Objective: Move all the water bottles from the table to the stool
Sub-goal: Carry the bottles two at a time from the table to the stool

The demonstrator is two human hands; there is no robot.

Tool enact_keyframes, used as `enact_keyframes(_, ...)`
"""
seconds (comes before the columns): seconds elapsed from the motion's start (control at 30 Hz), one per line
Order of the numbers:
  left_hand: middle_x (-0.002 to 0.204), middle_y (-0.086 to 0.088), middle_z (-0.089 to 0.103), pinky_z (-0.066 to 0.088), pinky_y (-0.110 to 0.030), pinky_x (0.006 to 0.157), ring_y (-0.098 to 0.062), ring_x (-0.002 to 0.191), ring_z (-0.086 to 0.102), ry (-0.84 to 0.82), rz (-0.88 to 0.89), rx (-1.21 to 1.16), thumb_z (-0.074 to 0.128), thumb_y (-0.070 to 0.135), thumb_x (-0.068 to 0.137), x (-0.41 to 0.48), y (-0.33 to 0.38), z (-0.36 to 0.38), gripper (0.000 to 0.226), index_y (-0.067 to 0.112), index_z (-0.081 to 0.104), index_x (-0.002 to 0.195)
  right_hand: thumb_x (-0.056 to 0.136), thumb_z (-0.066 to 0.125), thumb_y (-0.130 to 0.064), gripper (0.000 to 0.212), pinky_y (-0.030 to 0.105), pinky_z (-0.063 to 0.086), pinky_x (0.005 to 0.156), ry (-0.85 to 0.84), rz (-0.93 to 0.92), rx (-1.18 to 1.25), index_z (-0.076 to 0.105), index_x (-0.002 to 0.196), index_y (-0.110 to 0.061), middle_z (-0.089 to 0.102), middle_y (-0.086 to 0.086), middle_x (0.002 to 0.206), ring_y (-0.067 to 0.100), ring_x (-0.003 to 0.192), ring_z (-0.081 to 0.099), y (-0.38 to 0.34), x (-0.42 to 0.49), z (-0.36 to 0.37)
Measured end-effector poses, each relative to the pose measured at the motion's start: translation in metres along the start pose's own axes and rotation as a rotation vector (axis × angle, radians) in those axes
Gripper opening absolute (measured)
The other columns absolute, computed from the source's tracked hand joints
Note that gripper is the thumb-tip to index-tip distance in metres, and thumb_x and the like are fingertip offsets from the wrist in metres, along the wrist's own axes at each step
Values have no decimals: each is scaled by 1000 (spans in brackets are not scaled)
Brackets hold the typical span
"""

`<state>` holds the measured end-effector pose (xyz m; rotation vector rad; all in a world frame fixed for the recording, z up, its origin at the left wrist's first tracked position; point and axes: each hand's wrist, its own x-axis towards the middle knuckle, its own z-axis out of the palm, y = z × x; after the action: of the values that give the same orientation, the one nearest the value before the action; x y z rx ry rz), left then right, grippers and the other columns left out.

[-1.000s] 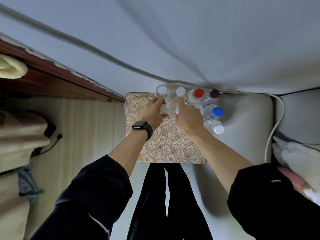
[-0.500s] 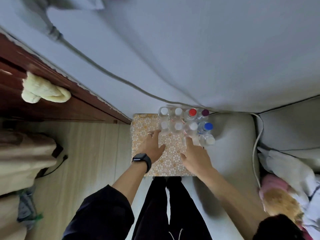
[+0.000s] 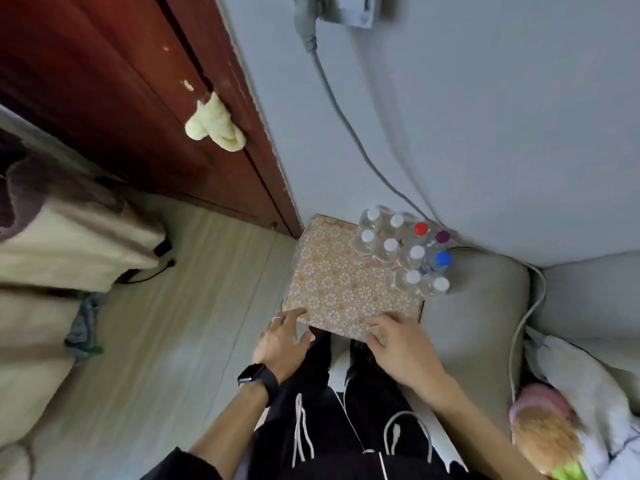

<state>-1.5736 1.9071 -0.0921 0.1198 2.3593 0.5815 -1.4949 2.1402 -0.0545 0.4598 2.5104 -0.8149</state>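
- Hands first: left hand [image 3: 284, 337] is loose and empty, fingers relaxed, index finger lying over the near left corner of the floral top [image 3: 332, 292]
- right hand [image 3: 398, 344] holds nothing either, fingers lightly curled at the near edge of that top
- black smartwatch [image 3: 258, 374] on the left wrist
- water bottles [image 3: 390, 244] all stand bunched on the far right corner of the floral top, well apart from both hands
- mostly white caps, plus a red cap [image 3: 420, 229], a purple cap [image 3: 442, 236] and a blue cap [image 3: 443, 259]
- honestly can't tell if that top is the stool or the table
- grey cushion [image 3: 478, 306] just right of it, grey cable [image 3: 346, 116] running down behind the bottles, yellow cloth [image 3: 214, 128] hanging on the brown door [image 3: 121, 98] off left
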Motion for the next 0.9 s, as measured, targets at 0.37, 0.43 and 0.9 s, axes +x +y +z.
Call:
enact_keyframes(0.37, 119, 5, 65, 40, -36, 101, -21, 118, 54, 443, -313, -210, 49, 42, 94, -99, -44, 10, 32, 44, 54, 126, 94, 62, -37, 25, 29, 47, 90, -83, -576, -90, 70, 116, -27, 70, -8, 113, 20, 108, 59, -90, 25, 32)
enact_keyframes(0.43, 120, 5, 66, 40, -35, 101, -22, 117, 55, 552, -414, -244, 51, 43, 93, -133, -78, 11, 33, 42, 56, 126, 94, 62, -39, 29, 28, 42, 98, -190, -717, -176, 68, 119, -27, 67, -8, 120, 17, 115, 57, -128, 17, 53)
enact_keyframes(0.9, 115, 2, 67, 48, -38, 93, -23, 109, 62, 1100, -1068, -385, 50, 51, 83, -432, -325, 48, 40, 39, 63, 118, 92, 56, -52, 40, 35, 35, 114, -477, -1484, -463, 61, 129, -38, 56, -8, 138, 18, 135, 39, -394, -182, 281)
